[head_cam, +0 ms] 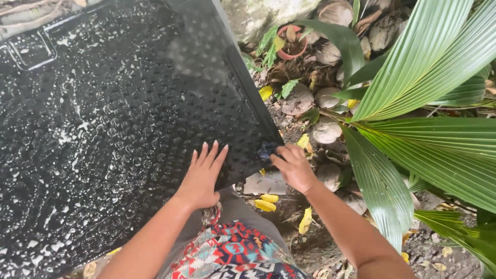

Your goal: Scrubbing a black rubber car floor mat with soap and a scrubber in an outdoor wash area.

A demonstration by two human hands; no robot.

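A large black rubber mat (113,113) with a studded surface fills the left and middle, covered in white soap suds and water. My left hand (202,175) lies flat on its near right part, fingers spread. My right hand (293,164) is closed on a small dark blue scrub cloth (267,150), pressed against the mat's near right corner.
Dry coconut husks (325,98) and yellow fallen leaves (266,201) lie on the soil to the right. Broad green palm fronds (429,129) reach in from the right. A grey rock (258,15) sits behind the mat. My patterned clothing (232,253) shows at the bottom.
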